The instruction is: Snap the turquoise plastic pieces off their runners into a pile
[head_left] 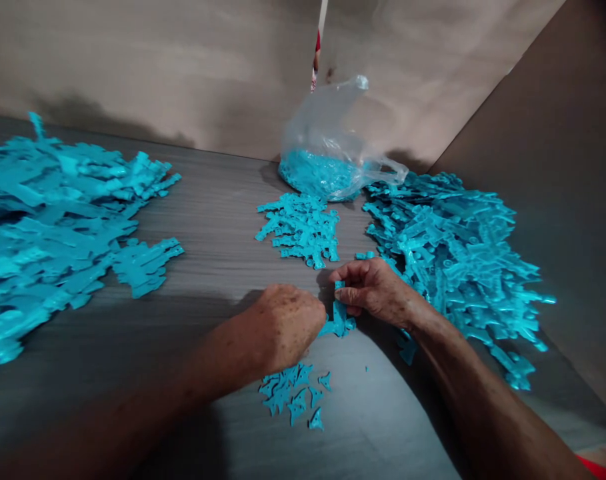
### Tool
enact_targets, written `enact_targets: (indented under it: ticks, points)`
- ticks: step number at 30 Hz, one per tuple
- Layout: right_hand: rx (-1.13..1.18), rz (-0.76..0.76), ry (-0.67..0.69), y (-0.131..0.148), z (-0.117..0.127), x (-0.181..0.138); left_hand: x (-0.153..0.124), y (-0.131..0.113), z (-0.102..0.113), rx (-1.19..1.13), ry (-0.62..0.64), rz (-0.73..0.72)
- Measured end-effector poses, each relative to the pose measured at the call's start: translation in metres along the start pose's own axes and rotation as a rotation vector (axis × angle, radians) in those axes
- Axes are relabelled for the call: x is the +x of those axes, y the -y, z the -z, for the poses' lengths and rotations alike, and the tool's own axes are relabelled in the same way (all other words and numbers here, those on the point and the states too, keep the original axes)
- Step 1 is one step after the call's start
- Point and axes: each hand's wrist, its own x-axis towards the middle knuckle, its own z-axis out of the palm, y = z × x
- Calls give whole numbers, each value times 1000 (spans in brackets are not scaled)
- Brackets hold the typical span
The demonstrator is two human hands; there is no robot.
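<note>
two hands (290, 325) (375, 290), one held strip (339, 311)

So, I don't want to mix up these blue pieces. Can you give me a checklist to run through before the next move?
1. Right-hand grip on the blue piece: ok, thumb and fingers hold its upper part.
2. Left-hand grip on anything: cannot tell, the back of the hand hides the fingers.
3. Small pointed pieces apart from the middle pile: ok, they lie nearer the wearer.
4. No stray bits: not ok, a tiny blue fragment lies alone on the table.
5. Clear bag tied: cannot tell.
</note>
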Motion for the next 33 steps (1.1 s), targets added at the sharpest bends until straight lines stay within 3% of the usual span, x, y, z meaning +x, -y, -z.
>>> enact_targets:
  ticks: [6, 10, 13, 17, 20, 23, 30, 33]
  points:
    - [-67, 104, -100, -6, -8, 6, -7, 11, -18, -71, -186, -106]
    - [-15, 208, -113, -11, -13, 9, 7, 24, -17, -180, -125, -25]
    - [-3, 254, -117, -10, -11, 7, 20, 38, -13, -489, -70, 19]
    - [-76, 177, 1, -2, -5, -2, 28, 50, -10, -814, -73, 111]
    - [-113, 117, 109, 2, -5, -8, 29, 50, -9, -955, -85, 152]
    - [-163, 117, 135, 4, -7, -9, 30, 48, -11, -1059, -125, 168]
    - [-138, 152, 125, 2, -7, -8, 31, 48, -11, -1110, -125, 164]
    - [-90, 127, 130, 2, -5, -6, 30, 50, -6, -899, -248, 193]
